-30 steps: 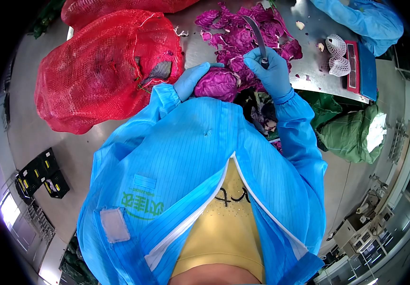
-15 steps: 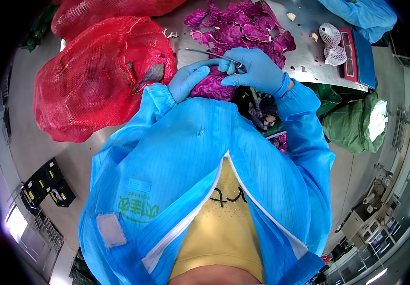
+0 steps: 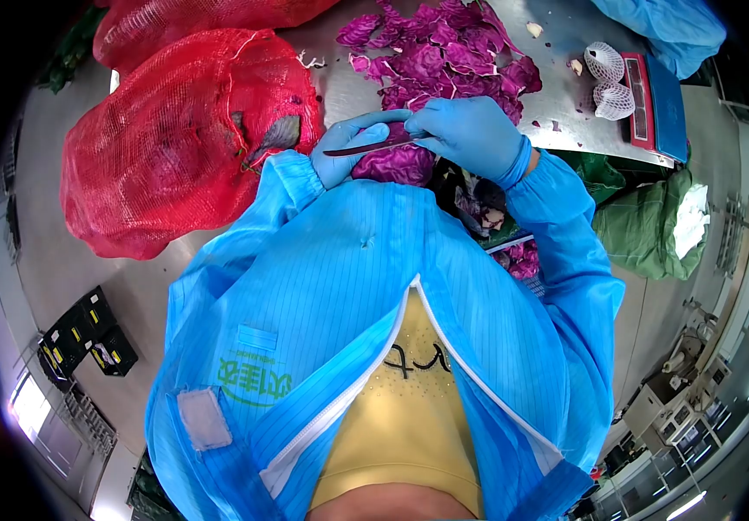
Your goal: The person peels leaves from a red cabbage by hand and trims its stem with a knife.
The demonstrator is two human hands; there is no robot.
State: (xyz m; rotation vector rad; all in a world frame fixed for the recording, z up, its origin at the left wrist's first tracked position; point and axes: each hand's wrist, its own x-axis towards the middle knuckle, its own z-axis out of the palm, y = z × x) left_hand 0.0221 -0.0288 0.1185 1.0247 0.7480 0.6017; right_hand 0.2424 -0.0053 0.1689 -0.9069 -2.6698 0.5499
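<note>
A purple cabbage (image 3: 394, 165) is held close against the front of my blue coat. My left hand (image 3: 345, 146), in a blue glove, grips its left and far side, with part of the hand hidden behind it. In my gloved right hand (image 3: 471, 132) is a knife (image 3: 366, 148), its fingers closed round the handle. The thin dark blade points left across the top of the cabbage, close to my left thumb. Loose purple cabbage leaves (image 3: 448, 52) lie heaped on the metal table (image 3: 557, 108) beyond my hands.
Red mesh sacks (image 3: 157, 156) lie to the left. At the right stand a red-and-blue scale (image 3: 652, 104) and white foam net sleeves (image 3: 604, 62). Dark leaf trimmings (image 3: 478, 200) sit below my right wrist, near a green sack (image 3: 643, 226). A blue sleeve (image 3: 669, 30) shows at top right.
The knife has swung down from above the cabbage to lie across its top, its blade now pointing left and slightly towards me. My right hand has turned; the left still holds the cabbage.
</note>
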